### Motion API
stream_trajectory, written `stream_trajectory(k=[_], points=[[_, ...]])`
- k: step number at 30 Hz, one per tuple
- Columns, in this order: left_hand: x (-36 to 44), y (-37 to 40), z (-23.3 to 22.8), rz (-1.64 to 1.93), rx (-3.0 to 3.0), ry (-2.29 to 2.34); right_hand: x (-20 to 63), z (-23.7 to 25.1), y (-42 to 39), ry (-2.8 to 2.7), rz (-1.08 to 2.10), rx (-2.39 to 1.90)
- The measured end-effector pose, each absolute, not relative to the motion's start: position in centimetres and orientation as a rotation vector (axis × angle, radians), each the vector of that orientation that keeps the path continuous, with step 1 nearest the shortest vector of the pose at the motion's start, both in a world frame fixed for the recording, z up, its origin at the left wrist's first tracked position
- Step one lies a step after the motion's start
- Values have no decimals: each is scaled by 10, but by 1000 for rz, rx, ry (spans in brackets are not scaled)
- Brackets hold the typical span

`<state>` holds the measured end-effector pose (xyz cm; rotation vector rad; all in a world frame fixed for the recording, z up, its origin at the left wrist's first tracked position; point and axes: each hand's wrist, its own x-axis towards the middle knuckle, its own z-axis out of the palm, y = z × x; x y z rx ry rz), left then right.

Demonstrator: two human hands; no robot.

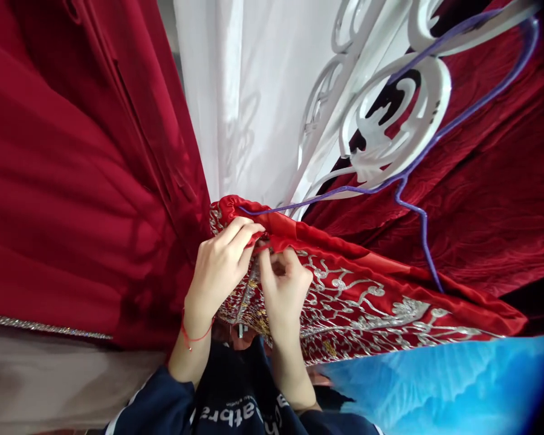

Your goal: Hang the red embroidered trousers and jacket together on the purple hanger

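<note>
Plainly, both hands are gathered at one spot on the upper rim of an embroidered red cloth [367,296], which lies directly in front of the person. Its long axis, marked by a smooth satin edge [353,244], slants from the upper left down towards the far right, so most of its length stretches away on the right hand's side. The left hand [220,263] is nearer the short left end, its fingers bent over the edge and drawn together on red satin. Just beside it, the right hand [285,290] reaches up from below, thumb and forefinger curled into a pinch at the same red fabric, with a small hollow behind the tips; how firm that grip is, I cannot tell. Beyond the hands, a purple hanger [405,180] runs down to the rim at two places, one near the left fingertips, the other well off to the right.
</note>
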<state>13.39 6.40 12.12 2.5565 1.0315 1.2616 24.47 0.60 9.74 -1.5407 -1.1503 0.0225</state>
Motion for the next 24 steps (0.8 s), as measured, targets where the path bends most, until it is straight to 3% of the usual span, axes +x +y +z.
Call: stream_trajectory(k=[6, 16, 24], points=[[126, 52, 128, 1214, 2590, 955, 233, 85, 8, -1090, -41, -1459], [125, 40, 126, 1456, 2437, 844, 224, 76, -3, -1030, -55, -1328], [134, 32, 134, 1539, 2258, 824, 216, 86, -11, -1191, -228, -1489]])
